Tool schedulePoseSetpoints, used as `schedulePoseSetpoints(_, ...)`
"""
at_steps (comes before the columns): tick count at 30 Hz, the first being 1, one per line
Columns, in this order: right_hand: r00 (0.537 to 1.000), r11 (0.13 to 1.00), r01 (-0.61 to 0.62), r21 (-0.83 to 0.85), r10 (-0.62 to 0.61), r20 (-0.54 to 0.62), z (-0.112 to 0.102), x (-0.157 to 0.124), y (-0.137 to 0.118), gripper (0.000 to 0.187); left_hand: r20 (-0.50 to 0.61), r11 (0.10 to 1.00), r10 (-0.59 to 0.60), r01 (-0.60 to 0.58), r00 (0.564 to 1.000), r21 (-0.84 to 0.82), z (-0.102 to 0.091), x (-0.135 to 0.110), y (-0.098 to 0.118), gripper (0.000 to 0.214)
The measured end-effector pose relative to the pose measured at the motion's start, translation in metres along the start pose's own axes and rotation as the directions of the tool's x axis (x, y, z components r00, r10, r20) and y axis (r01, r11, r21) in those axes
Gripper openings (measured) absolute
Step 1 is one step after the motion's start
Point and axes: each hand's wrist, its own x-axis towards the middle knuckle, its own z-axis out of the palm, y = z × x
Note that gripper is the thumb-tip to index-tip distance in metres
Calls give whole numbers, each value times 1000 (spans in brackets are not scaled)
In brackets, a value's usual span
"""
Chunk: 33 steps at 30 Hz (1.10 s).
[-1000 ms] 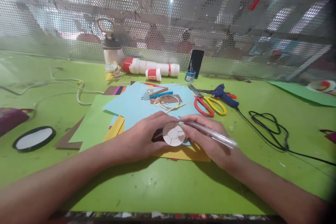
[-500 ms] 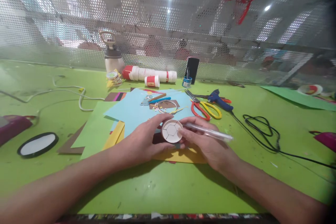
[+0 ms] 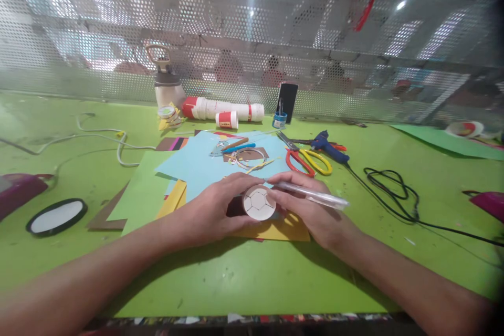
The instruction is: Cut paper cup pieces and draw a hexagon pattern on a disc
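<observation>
White disc, quantity one, line-marked, held between two hands above one yellow sheet; possibly a cup base, its far side being hidden. Left hand: curled around the disc's left edge. Right hand: grips one clear pen, thumb against the disc. Beyond the disc: one blue pen, one paper cup. Beyond it, rightward: one pair of scissors, one glue gun. Both hands obstruct the sheet.

A green table bears paper sheets and a cup.
</observation>
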Motion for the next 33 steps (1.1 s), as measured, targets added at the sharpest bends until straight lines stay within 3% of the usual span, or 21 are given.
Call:
schedulePoseSetpoints(6,1000,1000,-1,4,1,-3,2,1,1,27,-44,999,-15,16,999,28,1,0,-2,53)
schedulePoseSetpoints(11,1000,999,0,43,0,0,3,2,4,27,-54,999,-32,34,998,42,2,0,-5,44)
schedulePoseSetpoints(18,987,987,97,130,-79,-140,-2,2,2,22,6,981,-190,189,982,31,1,2,1,37)
schedulePoseSetpoints(21,980,978,110,177,-78,-181,-1,1,0,24,18,978,-181,178,983,107,1,3,0,34)
schedulePoseSetpoints(26,998,986,19,164,-9,-60,2,-1,5,30,10,986,-84,82,996,144,3,2,-8,37)
schedulePoseSetpoints(29,1000,992,-9,123,7,14,1,-1,12,26,18,986,-91,88,996,145,3,2,-10,39)
schedulePoseSetpoints(33,1000,996,1,93,-4,31,0,-1,15,21,25,981,-120,115,992,153,3,2,-7,37)
